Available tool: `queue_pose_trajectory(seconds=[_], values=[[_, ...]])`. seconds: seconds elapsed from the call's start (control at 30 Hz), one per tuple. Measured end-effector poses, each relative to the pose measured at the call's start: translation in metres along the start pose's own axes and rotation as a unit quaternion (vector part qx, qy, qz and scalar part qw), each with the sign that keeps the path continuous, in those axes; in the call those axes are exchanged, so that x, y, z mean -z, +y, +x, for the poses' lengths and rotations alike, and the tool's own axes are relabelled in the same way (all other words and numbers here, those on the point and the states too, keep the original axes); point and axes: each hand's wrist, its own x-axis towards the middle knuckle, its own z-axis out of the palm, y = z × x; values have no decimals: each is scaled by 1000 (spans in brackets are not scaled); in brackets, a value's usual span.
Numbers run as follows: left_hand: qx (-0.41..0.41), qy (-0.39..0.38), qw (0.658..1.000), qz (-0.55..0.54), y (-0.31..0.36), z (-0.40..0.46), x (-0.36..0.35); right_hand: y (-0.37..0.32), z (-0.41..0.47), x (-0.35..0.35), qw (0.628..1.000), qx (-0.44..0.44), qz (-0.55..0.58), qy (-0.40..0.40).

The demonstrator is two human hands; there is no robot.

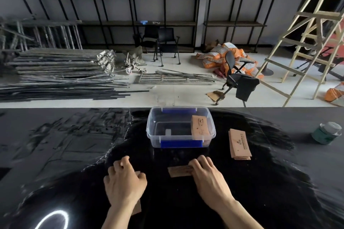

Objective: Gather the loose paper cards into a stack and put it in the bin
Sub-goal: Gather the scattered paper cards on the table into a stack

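Note:
A clear plastic bin [151,132] with blue clips stands on the black table ahead of me; one tan paper card [200,125] leans inside it at the right. A loose stack of tan cards [239,144] lies right of the bin. My right hand [206,174] rests with curled fingers on a small pile of cards [178,171] near the table's middle. My left hand [123,178] lies knuckles-up over more cards [136,208], which show only at its right edge and under the wrist.
A green and white jar [327,133] stands at the far right of the glossy black table [74,145]. Beyond the table's far edge are metal poles, office chairs, orange sacks and a wooden ladder on the floor.

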Motion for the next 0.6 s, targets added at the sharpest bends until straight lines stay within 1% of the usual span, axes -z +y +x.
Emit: queue_pose_trajectory(seconds=[0.1,0.23,0.33,0.47,0.6], values=[[24,-43,998,47,-10,-3,4,-10,7,-3,1000,9,10,-3],[16,-46,998,46,-12,-9,3,-25,18,-6,1000,14,14,-8],[-6,-64,997,-39,-14,-5,4,-30,21,-8,999,20,14,-21],[-81,-64,981,-162,-16,3,14,-29,21,-9,998,34,17,-40],[-142,-76,962,-223,-1,13,17,-30,23,-7,997,56,22,-48]])
